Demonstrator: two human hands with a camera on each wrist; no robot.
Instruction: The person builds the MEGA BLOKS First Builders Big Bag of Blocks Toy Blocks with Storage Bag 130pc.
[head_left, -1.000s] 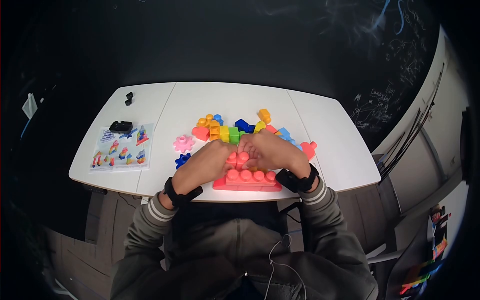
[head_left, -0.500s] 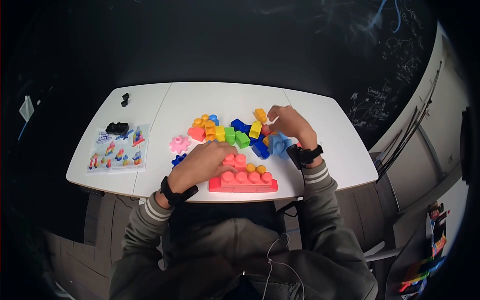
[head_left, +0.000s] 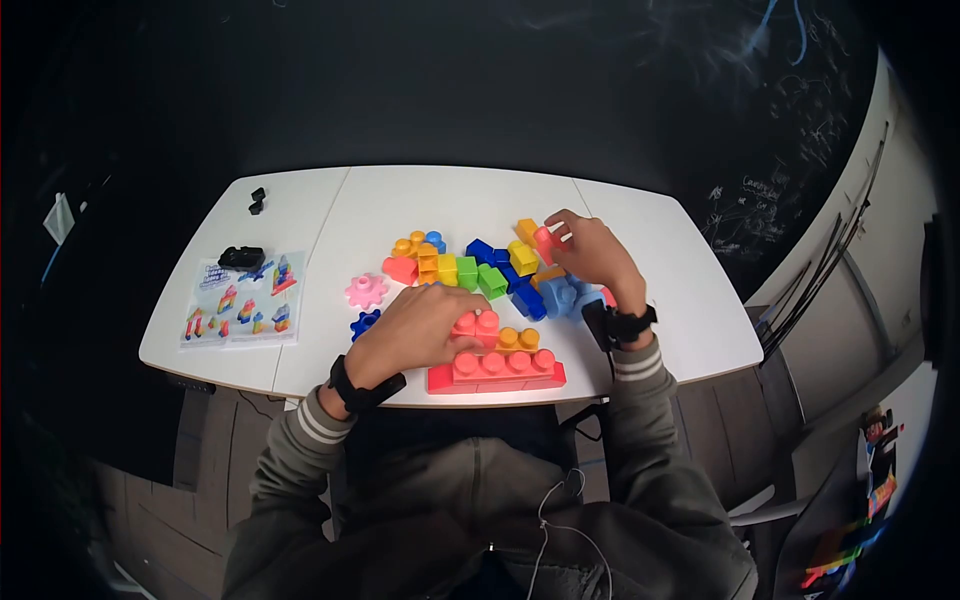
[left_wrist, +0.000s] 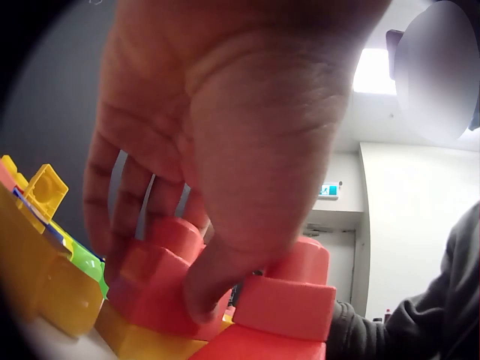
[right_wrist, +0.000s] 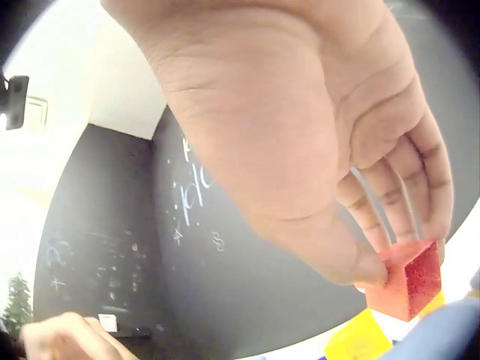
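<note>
The jacket [head_left: 655, 440] is dark grey-green, with white-striped cuffs [head_left: 318, 426]. Black wrist straps [head_left: 340, 383] sit beyond them, and a cord [head_left: 543, 522] (thin, pale) hangs in front.

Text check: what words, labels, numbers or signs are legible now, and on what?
Leaflet: purple heading, seemingly including "Ideas"; the rest is too small and blurred.
Chalk writing on the dark wall: too faint to read surely.
Green-and-white sign: apparently a running figure; no words legible.
Blocks: no text visible.

Small red block [right_wrist: 389, 297] (pinched), studded red block [left_wrist: 155, 291], gripped, upright
</note>
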